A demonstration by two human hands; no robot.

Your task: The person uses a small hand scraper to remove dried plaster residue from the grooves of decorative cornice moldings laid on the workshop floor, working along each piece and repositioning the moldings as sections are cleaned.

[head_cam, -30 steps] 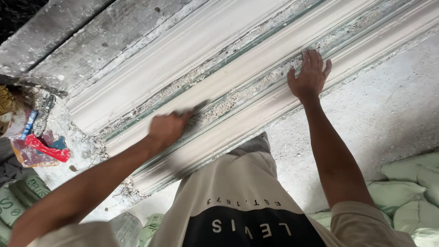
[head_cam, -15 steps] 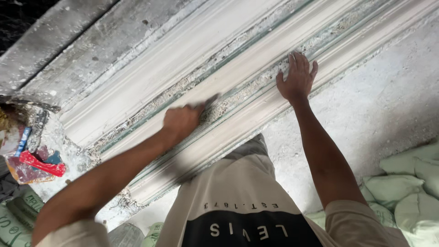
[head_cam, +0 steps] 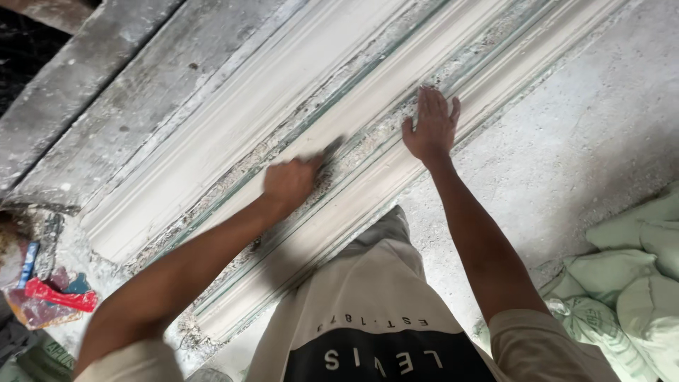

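Observation:
A long white plaster moulding [head_cam: 233,127] lies slantwise on the ground, with ridged strips and crumbly grey-green residue in its grooves. My left hand [head_cam: 288,182] is closed around a small dark scraping tool [head_cam: 331,148], whose tip rests in a groove near the moulding's middle. My right hand [head_cam: 431,127] lies flat, fingers spread, pressed on the moulding a little to the right of the tool.
A rough concrete slab [head_cam: 99,106] runs along the far side of the moulding. Pale green filled sacks [head_cam: 629,262] sit at the right. A heap of coloured plastic wrappers [head_cam: 49,297] is at the left. Dusty grey floor [head_cam: 587,134] spreads to the right.
My left hand with the tool has slid right along the groove. My right hand has shifted left and lower along the moulding, closer to the tool.

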